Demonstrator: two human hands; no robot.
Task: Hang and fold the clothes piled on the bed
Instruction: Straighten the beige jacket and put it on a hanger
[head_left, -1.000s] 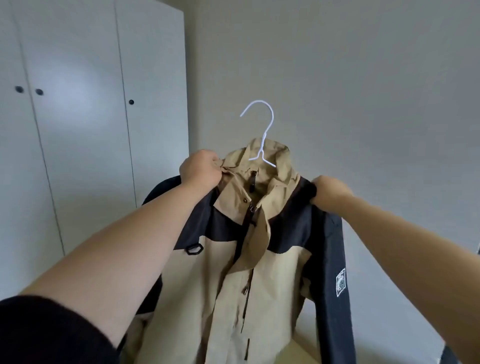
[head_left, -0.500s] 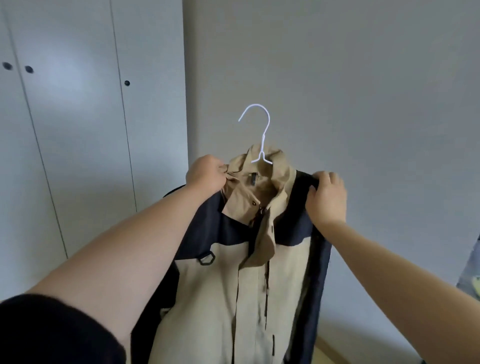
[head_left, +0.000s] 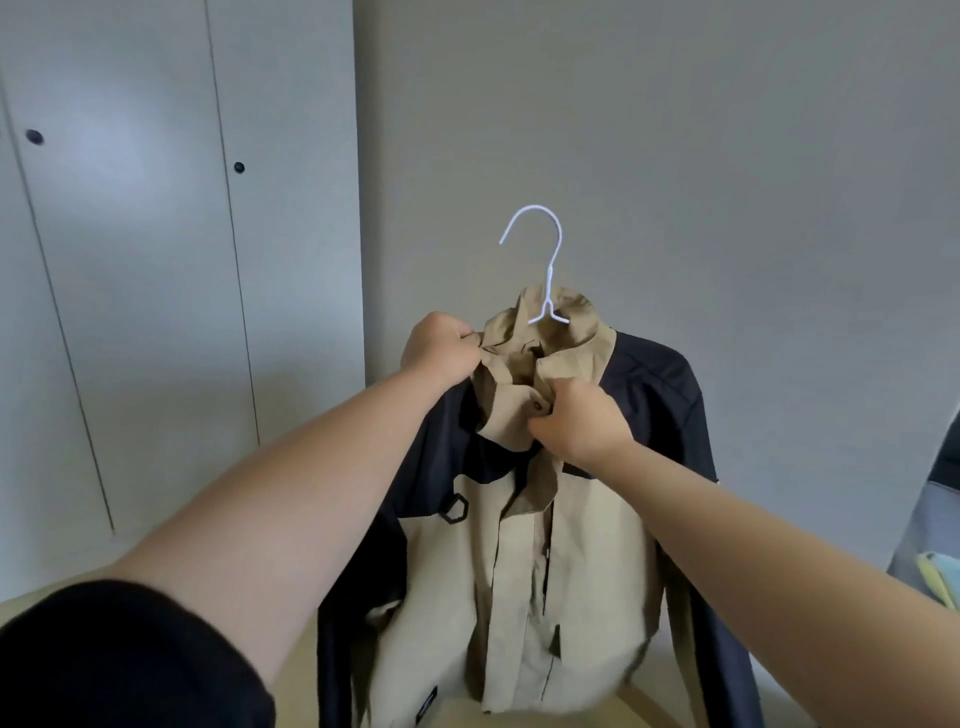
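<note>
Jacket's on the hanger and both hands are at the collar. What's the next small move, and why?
Probably draw the two collar flaps together at the throat and fasten them. The jacket already sits on the white wire hanger. The left hand holds one crumpled flap, the right hand pinches the other by its snap, and the flaps gape apart.

1 jacket (head_left: 597, 571), 1 hanger (head_left: 548, 283)

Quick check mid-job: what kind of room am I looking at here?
Probably a bedroom or dressing area: tall white wardrobe doors line the left, and a tan and navy jacket on a white wire hanger is held up before a plain grey wall.
</note>
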